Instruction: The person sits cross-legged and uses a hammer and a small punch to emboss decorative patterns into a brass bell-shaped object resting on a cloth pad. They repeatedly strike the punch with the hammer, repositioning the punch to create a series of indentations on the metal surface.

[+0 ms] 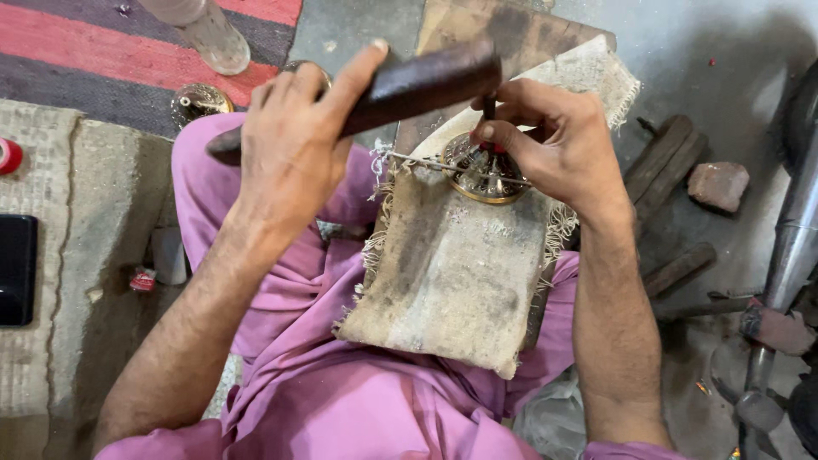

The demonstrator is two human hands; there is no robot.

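Observation:
My left hand (294, 140) grips a dark wooden bat-shaped mallet (417, 85), held level above my lap. My right hand (550, 140) pinches a thin dark tool with a red band (489, 115), standing upright on a round engraved brass piece (481, 175). The brass piece rests on a frayed burlap pad (452, 273) that lies over a wooden board across my legs, which are in pink cloth. The mallet's head hovers right over the top of the upright tool.
A second brass piece (198, 102) sits on the floor at upper left, near someone's sandalled foot (213, 38) on a red striped mat. Dark wooden sticks (665, 166) and a brick-like stone (718, 185) lie at right, beside a metal pipe (788, 247). A black flat object (17, 268) lies at far left.

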